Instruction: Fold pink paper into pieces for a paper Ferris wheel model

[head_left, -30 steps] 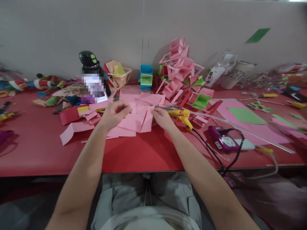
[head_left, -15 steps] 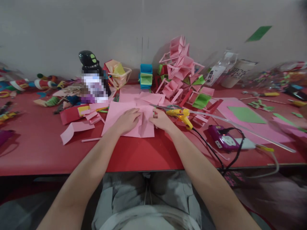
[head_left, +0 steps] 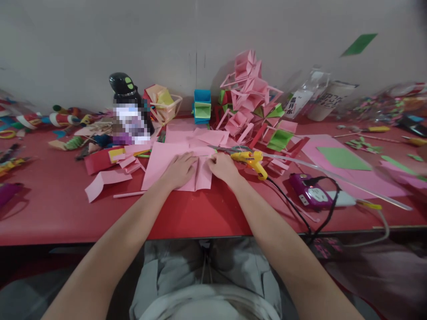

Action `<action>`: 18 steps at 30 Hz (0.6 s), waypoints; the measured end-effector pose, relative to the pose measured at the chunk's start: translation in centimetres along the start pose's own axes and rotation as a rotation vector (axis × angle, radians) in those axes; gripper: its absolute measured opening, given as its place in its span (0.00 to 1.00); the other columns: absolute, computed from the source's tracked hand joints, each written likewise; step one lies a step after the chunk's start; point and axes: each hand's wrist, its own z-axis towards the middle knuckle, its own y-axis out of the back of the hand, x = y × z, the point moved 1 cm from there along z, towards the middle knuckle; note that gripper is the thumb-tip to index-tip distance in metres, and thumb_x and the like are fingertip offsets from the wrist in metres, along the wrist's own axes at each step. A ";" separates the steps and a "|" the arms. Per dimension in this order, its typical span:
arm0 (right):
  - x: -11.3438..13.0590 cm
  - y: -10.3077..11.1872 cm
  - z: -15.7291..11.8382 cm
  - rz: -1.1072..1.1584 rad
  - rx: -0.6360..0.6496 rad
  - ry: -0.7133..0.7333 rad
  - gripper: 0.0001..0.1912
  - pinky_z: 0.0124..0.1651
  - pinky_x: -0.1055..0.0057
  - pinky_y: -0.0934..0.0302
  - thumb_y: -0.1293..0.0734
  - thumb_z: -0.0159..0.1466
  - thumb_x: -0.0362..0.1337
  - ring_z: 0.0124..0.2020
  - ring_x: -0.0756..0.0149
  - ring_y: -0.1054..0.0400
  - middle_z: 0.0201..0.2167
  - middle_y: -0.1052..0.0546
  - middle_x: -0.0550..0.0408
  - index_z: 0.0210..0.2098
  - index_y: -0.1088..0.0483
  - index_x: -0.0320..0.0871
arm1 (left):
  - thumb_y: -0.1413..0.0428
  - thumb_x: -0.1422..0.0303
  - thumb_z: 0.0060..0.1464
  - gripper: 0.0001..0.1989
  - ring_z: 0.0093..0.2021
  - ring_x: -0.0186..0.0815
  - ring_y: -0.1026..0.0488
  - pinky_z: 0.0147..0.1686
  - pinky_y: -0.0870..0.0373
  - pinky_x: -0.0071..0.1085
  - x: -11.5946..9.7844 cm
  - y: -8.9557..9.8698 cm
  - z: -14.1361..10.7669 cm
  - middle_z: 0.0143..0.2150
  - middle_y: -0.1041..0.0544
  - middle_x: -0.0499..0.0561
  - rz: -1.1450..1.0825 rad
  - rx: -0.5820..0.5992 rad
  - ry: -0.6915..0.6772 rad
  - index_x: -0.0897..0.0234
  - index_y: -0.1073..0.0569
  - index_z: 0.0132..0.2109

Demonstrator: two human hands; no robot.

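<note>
Pink sheet (head_left: 159, 165) lies at twelve o'clock on the surface (head_left: 200, 218), creased but seemingly not folded shut. Left grip (head_left: 182, 170), flat and empty, presses it; right grip (head_left: 223, 166) curls at its three-o'clock edge, pinch unclear.

The person's bare left arm (head_left: 133, 231) and right arm (head_left: 268, 220) reach forward and slant inward, bringing the two hands near each other without touching. The left hand (head_left: 181, 171) lies palm down, its fingers (head_left: 188, 158) extended and pointing toward the other hand. The right hand (head_left: 225, 168) faces it with knuckles bent and fingers curled inward, their tips hard to make out. Both wrists sit low.
</note>
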 end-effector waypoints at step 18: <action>0.1 0.3 -0.2 -0.002 0.043 -0.035 0.13 0.38 0.67 0.40 0.39 0.66 0.39 0.39 0.55 0.26 0.37 0.19 0.43 0.33 0.24 0.42 | 0.59 0.69 0.65 0.25 0.72 0.43 0.45 0.70 0.50 0.50 -0.4 0.2 0.1 0.72 0.39 0.57 0.002 -0.013 0.018 0.62 0.36 0.67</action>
